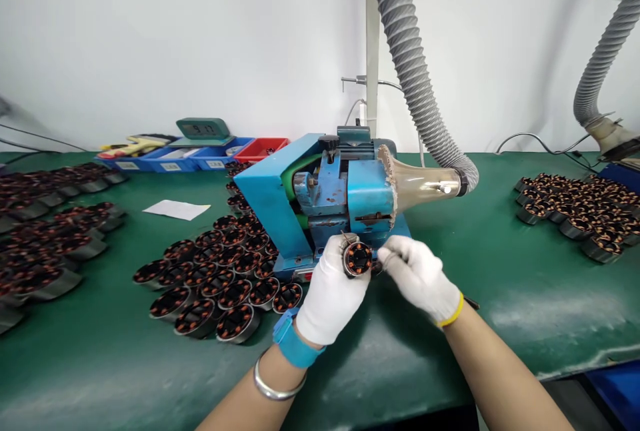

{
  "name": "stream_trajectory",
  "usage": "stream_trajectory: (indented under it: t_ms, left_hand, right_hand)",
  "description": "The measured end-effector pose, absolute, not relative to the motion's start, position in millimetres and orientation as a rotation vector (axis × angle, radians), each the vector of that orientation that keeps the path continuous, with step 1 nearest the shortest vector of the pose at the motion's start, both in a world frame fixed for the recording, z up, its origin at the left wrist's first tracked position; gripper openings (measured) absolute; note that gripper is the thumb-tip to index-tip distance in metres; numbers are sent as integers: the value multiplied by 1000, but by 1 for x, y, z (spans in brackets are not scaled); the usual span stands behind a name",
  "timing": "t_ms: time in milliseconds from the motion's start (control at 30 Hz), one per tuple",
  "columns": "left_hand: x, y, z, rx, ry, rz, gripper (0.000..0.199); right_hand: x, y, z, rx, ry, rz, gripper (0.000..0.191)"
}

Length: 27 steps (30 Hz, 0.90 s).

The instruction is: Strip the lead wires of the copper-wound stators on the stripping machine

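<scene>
My left hand (334,294), in a white glove with a blue strap at the wrist, is closed around a round motor stator (358,258) with copper windings, its open face turned toward me. Close to the stator's right side is my right hand (413,278), also gloved in white, with fingers pinched together. Whatever those fingertips hold is too small to make out. Both hands are in front of a blue belt-driven machine (371,188). A clear funnel (425,186) on the machine's right side joins a grey ribbed hose (413,58).
Rows of stators (235,291) cover the green table (350,378) left of the machine, with more at the far left and right (583,211). Blue bins (173,161), a red bin (265,148), a digital clock (203,128) and white paper (177,209) lie behind.
</scene>
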<state>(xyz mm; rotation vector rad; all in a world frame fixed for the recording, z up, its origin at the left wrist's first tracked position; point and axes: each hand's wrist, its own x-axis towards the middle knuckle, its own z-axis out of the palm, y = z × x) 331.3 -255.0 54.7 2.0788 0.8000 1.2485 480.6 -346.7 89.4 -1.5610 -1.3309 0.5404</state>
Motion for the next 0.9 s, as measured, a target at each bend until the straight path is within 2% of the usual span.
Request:
stream_trajectory:
  t_ms: [100, 233, 367, 500, 733, 900]
  left_hand:
    - [331, -252, 56, 1969, 964, 1364, 37]
    - [330, -260, 56, 1954, 877, 1274, 46]
    - [332, -273, 57, 2014, 741, 1158, 40]
    - [337, -274, 59, 1932, 894, 1212, 38]
    - [340, -274, 57, 1642, 727, 1094, 60]
    - [342, -271, 63, 1550, 682, 999, 47]
  right_hand:
    - [490, -344, 90, -1426, -1007, 524, 37]
    - [474, -339, 86, -1433, -989, 542, 24]
    - [468, -331, 81, -1280, -875, 681, 26]
    - [491, -329, 81, -1116, -543, 556, 34]
    - [448, -336, 80, -1414, -927, 788, 48]
    - [447, -330, 78, -1272, -881, 855, 38]
